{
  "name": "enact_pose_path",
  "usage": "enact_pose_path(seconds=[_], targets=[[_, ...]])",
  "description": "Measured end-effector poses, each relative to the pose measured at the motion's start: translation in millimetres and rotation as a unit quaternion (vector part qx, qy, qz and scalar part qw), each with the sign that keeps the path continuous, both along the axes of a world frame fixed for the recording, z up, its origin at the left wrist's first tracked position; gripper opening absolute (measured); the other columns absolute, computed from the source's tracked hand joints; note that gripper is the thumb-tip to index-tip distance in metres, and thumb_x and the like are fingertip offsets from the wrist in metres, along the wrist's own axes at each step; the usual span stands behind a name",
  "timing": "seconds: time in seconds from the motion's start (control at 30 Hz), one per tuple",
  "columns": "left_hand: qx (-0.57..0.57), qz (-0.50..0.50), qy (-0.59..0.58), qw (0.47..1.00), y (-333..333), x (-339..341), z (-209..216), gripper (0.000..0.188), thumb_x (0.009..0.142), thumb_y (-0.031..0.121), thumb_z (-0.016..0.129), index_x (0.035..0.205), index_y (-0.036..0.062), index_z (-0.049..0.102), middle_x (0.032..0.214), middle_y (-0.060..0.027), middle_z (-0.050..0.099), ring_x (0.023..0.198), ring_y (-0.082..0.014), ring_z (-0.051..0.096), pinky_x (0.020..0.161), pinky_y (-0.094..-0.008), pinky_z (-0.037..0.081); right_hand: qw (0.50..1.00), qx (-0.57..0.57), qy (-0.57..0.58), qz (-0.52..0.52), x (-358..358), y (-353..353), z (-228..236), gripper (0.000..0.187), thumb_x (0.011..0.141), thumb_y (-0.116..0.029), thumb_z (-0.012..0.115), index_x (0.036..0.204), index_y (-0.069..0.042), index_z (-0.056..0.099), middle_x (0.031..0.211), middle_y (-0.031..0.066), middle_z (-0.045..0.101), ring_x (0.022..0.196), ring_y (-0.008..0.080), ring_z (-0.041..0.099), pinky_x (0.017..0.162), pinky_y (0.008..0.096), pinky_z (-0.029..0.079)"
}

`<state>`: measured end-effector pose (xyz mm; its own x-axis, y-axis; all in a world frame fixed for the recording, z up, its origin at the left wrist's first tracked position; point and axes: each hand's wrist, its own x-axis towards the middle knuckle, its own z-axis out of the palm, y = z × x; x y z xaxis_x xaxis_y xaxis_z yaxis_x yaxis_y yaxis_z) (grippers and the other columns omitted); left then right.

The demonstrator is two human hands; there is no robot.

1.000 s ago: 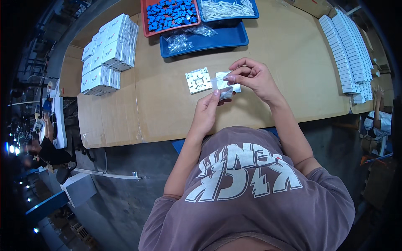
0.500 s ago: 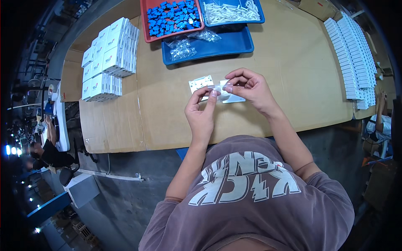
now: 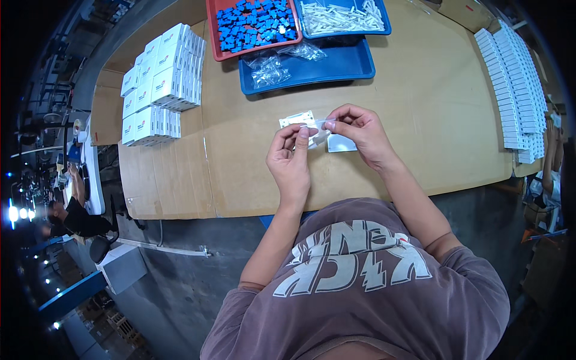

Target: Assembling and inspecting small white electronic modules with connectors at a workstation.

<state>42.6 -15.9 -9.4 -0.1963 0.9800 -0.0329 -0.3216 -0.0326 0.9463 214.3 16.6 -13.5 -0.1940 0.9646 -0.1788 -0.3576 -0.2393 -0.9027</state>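
Note:
A small clear plastic bag (image 3: 318,137) is stretched between my two hands over the cardboard-covered table. My left hand (image 3: 290,162) pinches one side of its upper edge between thumb and fingers. Thumb and index finger of my right hand (image 3: 367,137) grip the other side, with the remaining fingers curled. What the bag contains, if anything, is too small to make out. Just behind and beneath the hands lie a white piece with dark spots or holes (image 3: 295,119) and a plain white flat piece (image 3: 342,143), both partly covered by the fingers and bag.
Beyond my hands stand a red tray (image 3: 225,55) of blue parts, a blue tray (image 3: 387,27) of white sticks, and a lower blue tray (image 3: 342,69) with clear bags. White boxes are stacked left (image 3: 147,90) and right (image 3: 507,90). Other people work at both sides.
The whole scene has shifted slightly to the right in view. Both hands keep their pinch on the bag, with only small finger movement.

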Motion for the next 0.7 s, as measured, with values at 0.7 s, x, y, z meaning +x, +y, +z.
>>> enact_pose_path(seconds=[0.7], targets=[[0.017, -0.019, 0.057, 0.998, -2.3, -3.8, -3.5, 0.015, 0.103, 0.009, 0.068, 0.111, -0.0033, 0.066, 0.104, -0.0064, 0.069, 0.096, -0.0113, 0.062, 0.088, -0.0275, 0.051, 0.998, 0.053, -0.022, 0.019, -0.5, -1.9, 1.1, 0.012, 0.099, -0.007, 0.072, 0.108, 0.001, 0.071, 0.102, 0.0022, 0.071, 0.093, 0.0072, 0.063, 0.083, 0.0244, 0.052]])
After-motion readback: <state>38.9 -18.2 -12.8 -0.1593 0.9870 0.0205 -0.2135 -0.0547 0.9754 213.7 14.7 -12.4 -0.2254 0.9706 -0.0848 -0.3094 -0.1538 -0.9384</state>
